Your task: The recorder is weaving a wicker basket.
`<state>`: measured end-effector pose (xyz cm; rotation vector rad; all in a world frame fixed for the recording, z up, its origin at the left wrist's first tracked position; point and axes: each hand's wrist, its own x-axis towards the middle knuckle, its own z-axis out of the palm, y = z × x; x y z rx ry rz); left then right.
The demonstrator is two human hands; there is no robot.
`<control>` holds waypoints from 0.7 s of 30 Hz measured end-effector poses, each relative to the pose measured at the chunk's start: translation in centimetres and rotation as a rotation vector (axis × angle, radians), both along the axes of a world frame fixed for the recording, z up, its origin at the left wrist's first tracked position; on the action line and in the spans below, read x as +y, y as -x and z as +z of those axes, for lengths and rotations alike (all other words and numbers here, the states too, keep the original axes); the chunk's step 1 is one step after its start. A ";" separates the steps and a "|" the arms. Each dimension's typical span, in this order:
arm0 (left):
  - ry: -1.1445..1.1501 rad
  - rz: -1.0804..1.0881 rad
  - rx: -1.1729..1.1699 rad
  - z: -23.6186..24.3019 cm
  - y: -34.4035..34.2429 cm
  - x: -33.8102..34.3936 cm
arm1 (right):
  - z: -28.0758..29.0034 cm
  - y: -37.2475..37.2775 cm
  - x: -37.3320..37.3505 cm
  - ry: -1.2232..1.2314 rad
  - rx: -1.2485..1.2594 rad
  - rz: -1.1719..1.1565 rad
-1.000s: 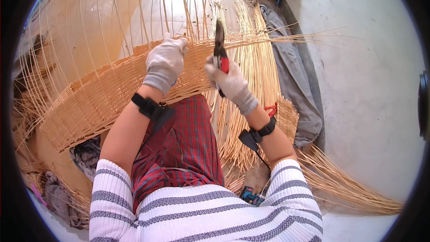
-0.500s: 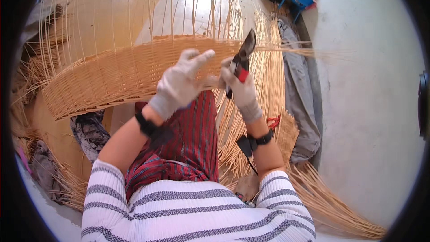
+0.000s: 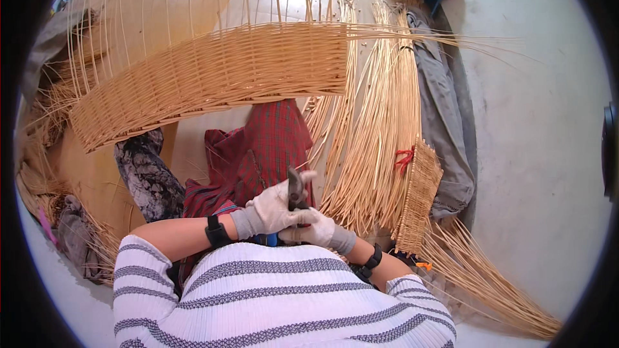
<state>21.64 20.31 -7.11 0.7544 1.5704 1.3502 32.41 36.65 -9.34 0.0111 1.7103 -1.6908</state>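
**Both gloved hands on a cutter, close to the body**

Nearest, just above the striped jumper, the left hand [image 3: 271,211] and right hand [image 3: 314,229] meet, fingers of both closed around a dark cutter [image 3: 296,189] pointing upward; beyond lies red plaid cloth [image 3: 264,148]; to the right, a bundle of cane rods [image 3: 380,135] with a small woven panel [image 3: 419,196]; farthest, the half-woven basket wall [image 3: 213,74] with upright stakes.

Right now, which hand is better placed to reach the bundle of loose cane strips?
Probably right. The right hand is on the side where the cane bundle lies, though both hands grip the pliers. The left hand would have to cross over.
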 end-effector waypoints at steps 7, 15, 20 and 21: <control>-0.136 -0.001 0.003 -2.2 -0.8 -1.6 | 0.2 -1.5 -1.8 0.187 -0.124 -0.409; -0.238 -0.017 -0.113 -2.0 -1.0 -0.9 | 0.2 -0.4 -0.4 0.254 -0.123 -0.313; -0.112 0.038 0.203 -0.9 1.4 0.2 | 2.4 2.8 6.6 0.462 0.255 -0.936; -0.018 0.030 0.570 -0.8 2.9 0.7 | 2.8 4.0 8.2 0.553 0.272 -1.071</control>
